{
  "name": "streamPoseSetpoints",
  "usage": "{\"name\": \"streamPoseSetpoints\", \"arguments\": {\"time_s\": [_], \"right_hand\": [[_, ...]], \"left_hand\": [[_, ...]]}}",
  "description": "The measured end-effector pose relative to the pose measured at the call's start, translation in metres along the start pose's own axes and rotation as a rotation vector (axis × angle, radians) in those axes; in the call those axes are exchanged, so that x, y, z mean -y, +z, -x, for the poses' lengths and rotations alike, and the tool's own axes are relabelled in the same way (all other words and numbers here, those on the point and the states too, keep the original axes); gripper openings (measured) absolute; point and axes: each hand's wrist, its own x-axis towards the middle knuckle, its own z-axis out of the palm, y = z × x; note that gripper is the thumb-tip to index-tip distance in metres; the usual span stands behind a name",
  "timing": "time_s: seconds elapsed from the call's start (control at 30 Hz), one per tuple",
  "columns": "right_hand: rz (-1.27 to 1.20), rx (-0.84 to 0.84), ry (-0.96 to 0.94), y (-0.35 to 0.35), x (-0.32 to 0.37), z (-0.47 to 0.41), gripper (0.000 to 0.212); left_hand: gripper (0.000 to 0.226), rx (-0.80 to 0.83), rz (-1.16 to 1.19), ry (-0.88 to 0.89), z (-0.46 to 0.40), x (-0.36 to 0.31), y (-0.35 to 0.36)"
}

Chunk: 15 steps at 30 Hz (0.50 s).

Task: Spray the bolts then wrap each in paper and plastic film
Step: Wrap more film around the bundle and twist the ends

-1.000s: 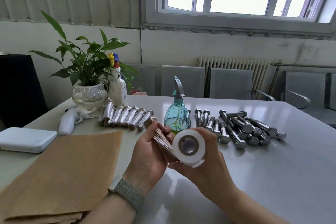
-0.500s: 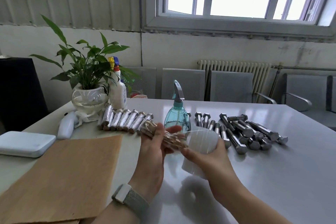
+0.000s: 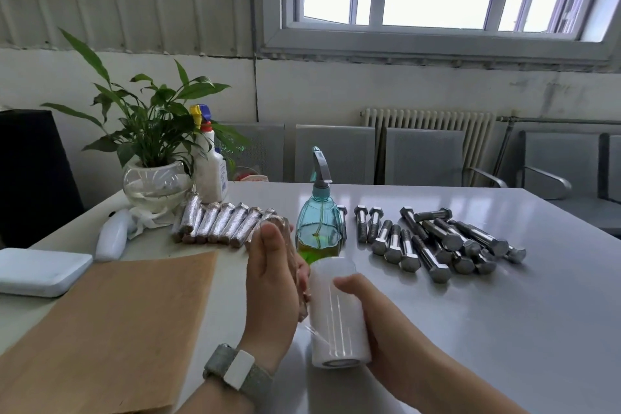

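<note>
My left hand (image 3: pixel 270 286) holds a paper-wrapped bolt (image 3: pixel 300 282), mostly hidden behind the palm, its film-covered end showing above the fingers. My right hand (image 3: pixel 373 316) grips a white roll of plastic film (image 3: pixel 336 312), held upright right beside the bolt. A teal spray bottle (image 3: pixel 318 225) stands just beyond both hands. Several bare steel bolts (image 3: pixel 433 242) lie to its right. A row of several wrapped bolts (image 3: pixel 218 223) lies to its left. Brown paper sheets (image 3: pixel 111 326) lie at the near left.
A potted plant in a glass bowl (image 3: pixel 154 185) and a white spray bottle (image 3: pixel 208 168) stand at the table's far left. A white box (image 3: pixel 40 270) and a small white device (image 3: pixel 112 239) lie at the left edge. Grey chairs (image 3: pixel 423 158) line the far side.
The film roll has turned from showing its core to standing upright and has come lower and nearer. My left hand has turned edge-on, hiding most of the bolt.
</note>
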Motion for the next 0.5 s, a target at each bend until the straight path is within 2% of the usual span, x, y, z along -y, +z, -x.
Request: {"name": "streamPoseSetpoints", "arguments": {"time_s": [0.07, 0.13, 0.23, 0.4, 0.5], "right_hand": [[0.011, 0.017, 0.036, -0.003, 0.003, 0.0, 0.046], [0.067, 0.041, -0.031, -0.006, 0.006, -0.001, 0.043], [0.136, 0.051, -0.109, -0.014, 0.014, -0.002, 0.053], [0.14, 0.046, -0.084, -0.026, 0.022, -0.005, 0.06], [0.148, 0.046, -0.04, -0.032, 0.026, -0.005, 0.067]], "left_hand": [[0.062, 0.015, -0.006, -0.071, -0.002, 0.0, -0.003], [0.057, 0.056, -0.074, -0.122, -0.003, 0.0, -0.006], [0.052, 0.144, -0.172, -0.136, -0.005, 0.001, -0.009], [0.045, 0.309, -0.248, -0.14, -0.002, 0.002, -0.004], [0.048, 0.37, -0.296, -0.096, 0.0, 0.009, 0.0]]}}
